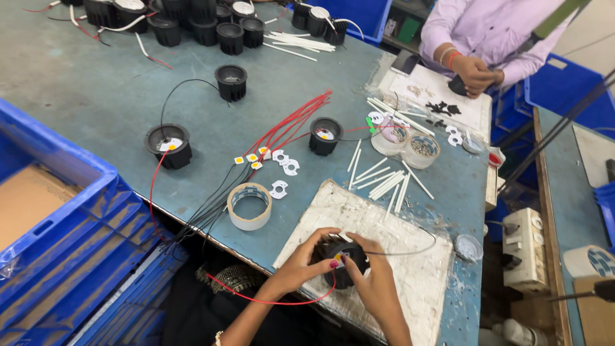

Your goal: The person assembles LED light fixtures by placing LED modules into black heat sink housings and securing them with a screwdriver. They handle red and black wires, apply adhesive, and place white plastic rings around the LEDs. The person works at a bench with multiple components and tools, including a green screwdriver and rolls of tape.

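My left hand (298, 266) and my right hand (373, 282) both grip a black finned round lamp housing (341, 256) over a worn white board (384, 237) at the table's near edge. A small yellow chip shows inside the housing, under my fingertips. A red wire (269, 300) loops from it below my left wrist, and a black wire (416, 247) curves off to the right.
A tape roll (249, 205), white brackets, small yellow chips and white sleeves (383, 182) lie on the blue-grey table (96, 96). Three more housings (168, 145) stand apart, several at the far edge. Blue crates (70, 230) sit on the left. Another person's hands (474, 74) work at the far right.
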